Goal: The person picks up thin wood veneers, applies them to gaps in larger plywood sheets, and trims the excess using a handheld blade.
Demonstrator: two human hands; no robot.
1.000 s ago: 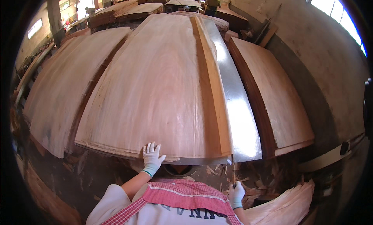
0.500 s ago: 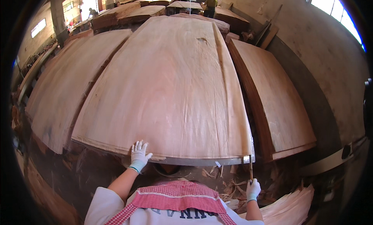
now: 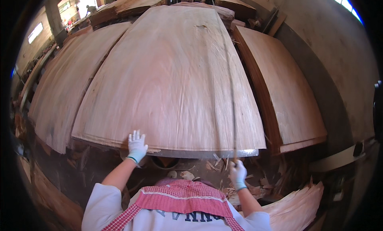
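Note:
A large pale wood veneer sheet (image 3: pixel 167 83) lies on top of a stack in front of me, with wrinkles running lengthwise along its right part. My left hand (image 3: pixel 137 145), in a white glove, rests flat with spread fingers on the sheet's near edge, left of the middle. Beyond the near edge on the right, my gloved right hand (image 3: pixel 238 173) is closed round the near end of a long thin stick (image 3: pixel 234 123). The stick reaches away over the right part of the sheet, its far end blurred. A metal strip (image 3: pixel 199 154) shows beneath the near edge.
Veneer stacks stand close on the left (image 3: pixel 76 83) and right (image 3: pixel 287 91), with narrow gaps between. Torn veneer scraps (image 3: pixel 215 165) litter the floor ahead of me. Loose veneer sheets (image 3: pixel 297 205) lie at my lower right. A wall (image 3: pixel 319 43) runs along the right.
My right hand has moved left and away from me, bringing the stick over the sheet. The sheet's raised right edge now lies flatter and farther right. My left hand stays on the near edge.

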